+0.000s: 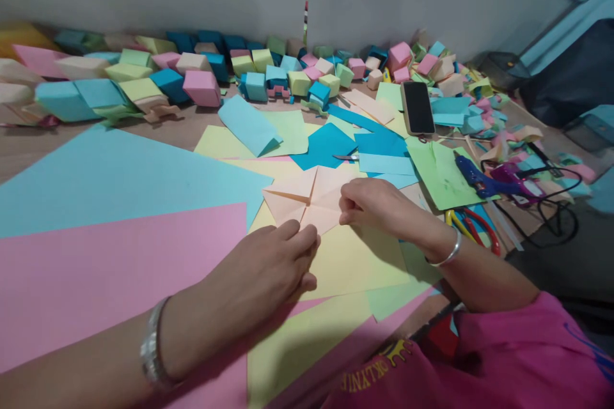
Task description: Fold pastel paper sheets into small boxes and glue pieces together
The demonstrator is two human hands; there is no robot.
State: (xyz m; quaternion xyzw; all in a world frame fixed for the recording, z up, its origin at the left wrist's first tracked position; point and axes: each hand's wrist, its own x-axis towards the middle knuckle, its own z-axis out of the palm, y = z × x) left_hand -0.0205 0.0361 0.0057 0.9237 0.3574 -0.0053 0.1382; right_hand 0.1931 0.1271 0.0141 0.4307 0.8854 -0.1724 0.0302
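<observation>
A peach square of paper (307,195) with its corners folded toward the middle lies on yellow sheets (355,259) on the floor. My left hand (268,262) rests knuckles-up at its near corner, fingers curled and pressing the paper's edge. At the paper's right flap, my right hand (377,204) has its fingers bent in a pinch on the fold. Both wrists wear silver bangles.
Big pink (96,275) and light blue (110,182) sheets lie at left. Many folded paper cubes (201,86) line the wall. A phone (417,107), a blue glue gun (480,182), scissors (472,227) and paper scraps lie at right.
</observation>
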